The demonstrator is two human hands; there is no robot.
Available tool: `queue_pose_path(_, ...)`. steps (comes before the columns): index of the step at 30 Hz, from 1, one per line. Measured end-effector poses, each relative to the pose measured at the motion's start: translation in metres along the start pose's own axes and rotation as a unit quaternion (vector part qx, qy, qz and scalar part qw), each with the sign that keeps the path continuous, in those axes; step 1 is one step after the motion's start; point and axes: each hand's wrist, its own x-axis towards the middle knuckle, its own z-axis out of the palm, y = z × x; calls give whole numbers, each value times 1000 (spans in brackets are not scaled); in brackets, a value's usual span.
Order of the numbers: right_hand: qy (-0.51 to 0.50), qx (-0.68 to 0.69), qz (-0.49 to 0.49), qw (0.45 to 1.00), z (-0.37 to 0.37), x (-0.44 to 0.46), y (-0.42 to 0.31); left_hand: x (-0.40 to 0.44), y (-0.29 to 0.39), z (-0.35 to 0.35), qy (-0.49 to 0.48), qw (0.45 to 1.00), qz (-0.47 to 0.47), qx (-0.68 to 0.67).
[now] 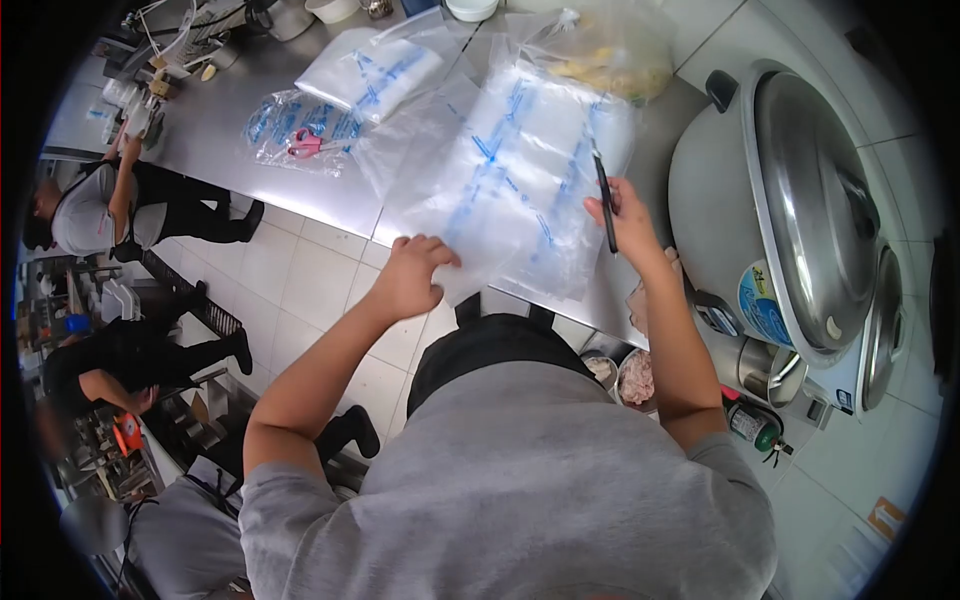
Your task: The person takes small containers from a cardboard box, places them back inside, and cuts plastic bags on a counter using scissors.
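Note:
My right hand (630,220) is closed around the black handle of a knife (605,195). The thin blade points away from me, over a stack of clear plastic bags (520,170) with blue printing. At the near left edge of that stack is my left hand (410,275). Its fingers are bent and apart from the thumb, and I see nothing gripped in them. Loose clear plastic lies close to its fingertips. Farther left, pink-handled scissors (305,144) rest on a crumpled blue-printed wrapper (265,125). Another pile of plastic bags (375,70) lies behind them.
A large lidded pot (715,200) stands to the right of the steel table (315,185). Behind the bags sits a clear bag with yellowish contents (610,60). Bowls of pale food (637,378) are low at right. Co-workers (95,210) stand at left.

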Motion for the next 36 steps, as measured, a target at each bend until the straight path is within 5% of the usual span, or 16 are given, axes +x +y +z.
queue_pose_path(4, -143, 165, 66, 974, -15, -48, 8, 50, 24, 12, 9, 995, -12, 102)
queue_pose_path(8, -198, 149, 74, 966, -18, -84, 16, 103, 30, 76, 166, 984, 62, 36)
queue_pose_path(12, -258, 127, 98, 953, -20, -99, 28, 116, 11, 106, 126, 992, 19, 14)
queue_pose_path(29, -314, 195, 161, 915, -18, -82, 24, 101, 28, 63, 74, 993, -4, -91)
queue_pose_path(36, -259, 186, 209, 924, -16, -72, 14, 95, 38, 48, 63, 995, 21, 78)
